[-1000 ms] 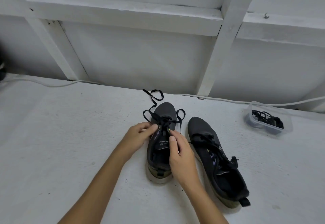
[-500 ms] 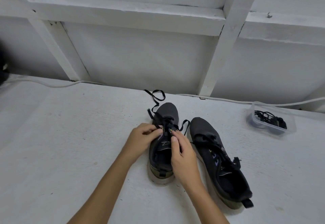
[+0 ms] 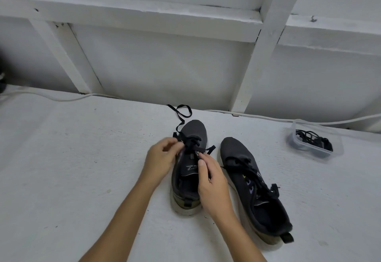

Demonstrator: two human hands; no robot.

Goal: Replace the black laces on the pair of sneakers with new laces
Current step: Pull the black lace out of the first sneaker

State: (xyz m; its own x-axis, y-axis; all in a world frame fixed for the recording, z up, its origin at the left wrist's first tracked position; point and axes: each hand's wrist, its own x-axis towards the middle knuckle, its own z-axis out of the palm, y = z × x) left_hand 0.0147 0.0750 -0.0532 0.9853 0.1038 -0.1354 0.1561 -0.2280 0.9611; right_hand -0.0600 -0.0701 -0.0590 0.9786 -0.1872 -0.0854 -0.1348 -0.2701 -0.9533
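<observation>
At frame centre, both hands, left hand (image 3: 162, 155) and right hand (image 3: 211, 181), pinch the flat black lace (image 3: 192, 145) on the dark mesh sneaker (image 3: 190, 171); yanking could snag it at an eyelet.

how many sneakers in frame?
2. One sneaker sits in the middle, with the left hand and right hand working its lace. The other sneaker lies just to its right, untouched. None seem hidden.
</observation>
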